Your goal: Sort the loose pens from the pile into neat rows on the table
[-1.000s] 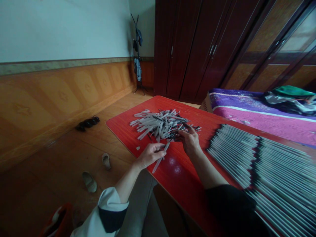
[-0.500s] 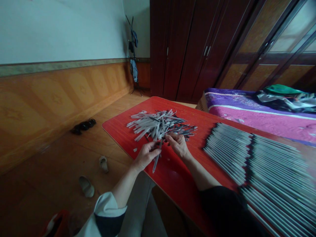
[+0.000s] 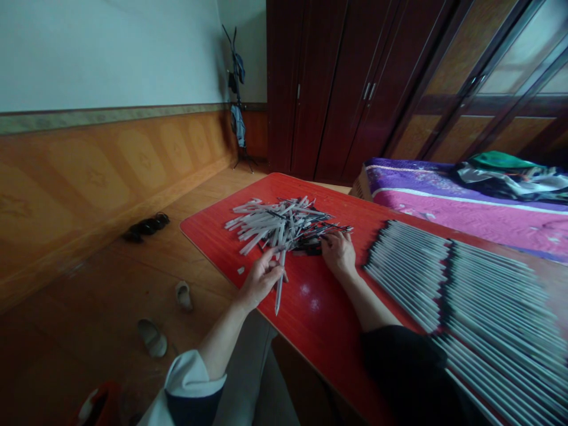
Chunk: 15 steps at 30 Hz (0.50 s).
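My left hand [image 3: 261, 278] is closed in a pinch around a slim, pale translucent tube [image 3: 279, 290], whose pointed end hangs toward the near table edge. My right hand [image 3: 339, 253] reaches to the right side of a loose pile, its fingers curled among thin black sticks [image 3: 310, 239]. Its fingertips are partly hidden, so what they grip is unclear. The rest of the heap is pale translucent tubes [image 3: 257, 222], lying crosswise just beyond both hands.
The red table [image 3: 306, 319] carries neat rows of black-ended tubes [image 3: 408, 272] on the right. A small white scrap [image 3: 241, 270] lies near its left edge. Beyond stands a bed [image 3: 426, 204]; slippers [image 3: 152, 337] are on the floor at left.
My right hand has moved away from the left hand, rightward to the black sticks. The left hand stays nearly in place, still pinching the tube.
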Available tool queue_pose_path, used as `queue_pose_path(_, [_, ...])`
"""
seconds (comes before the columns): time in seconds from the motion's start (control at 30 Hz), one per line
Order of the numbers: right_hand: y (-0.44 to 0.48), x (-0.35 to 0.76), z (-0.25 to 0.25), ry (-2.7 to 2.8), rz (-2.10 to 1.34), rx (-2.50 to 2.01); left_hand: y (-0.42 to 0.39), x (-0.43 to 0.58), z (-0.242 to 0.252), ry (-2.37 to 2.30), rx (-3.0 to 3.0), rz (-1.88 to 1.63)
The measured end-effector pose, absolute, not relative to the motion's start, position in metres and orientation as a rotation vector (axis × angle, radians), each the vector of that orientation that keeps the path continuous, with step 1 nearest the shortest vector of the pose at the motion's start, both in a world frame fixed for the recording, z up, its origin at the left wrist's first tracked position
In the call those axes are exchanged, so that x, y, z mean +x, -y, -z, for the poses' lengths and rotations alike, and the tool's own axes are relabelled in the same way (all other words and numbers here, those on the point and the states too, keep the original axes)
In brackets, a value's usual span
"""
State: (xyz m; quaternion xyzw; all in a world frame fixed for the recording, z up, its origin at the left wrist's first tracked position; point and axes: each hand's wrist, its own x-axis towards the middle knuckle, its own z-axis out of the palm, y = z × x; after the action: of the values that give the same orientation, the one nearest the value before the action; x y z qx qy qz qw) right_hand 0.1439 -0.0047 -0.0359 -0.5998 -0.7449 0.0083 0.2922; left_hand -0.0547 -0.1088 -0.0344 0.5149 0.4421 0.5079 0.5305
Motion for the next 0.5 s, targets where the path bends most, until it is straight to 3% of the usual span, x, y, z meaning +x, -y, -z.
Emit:
queue_pose_path(0.17, [0.014, 0.137, 0.033, 2.193, 0.145, -1.563, 0.109, -0.054, 0.036, -1.015, 1.197, -1.228])
queue_pose_path(0.5, [0.016, 0.134, 0.035, 2.090, 0.255, -1.569, 0.109, -0.054, 0.036, -1.038, 1.213, -1.266])
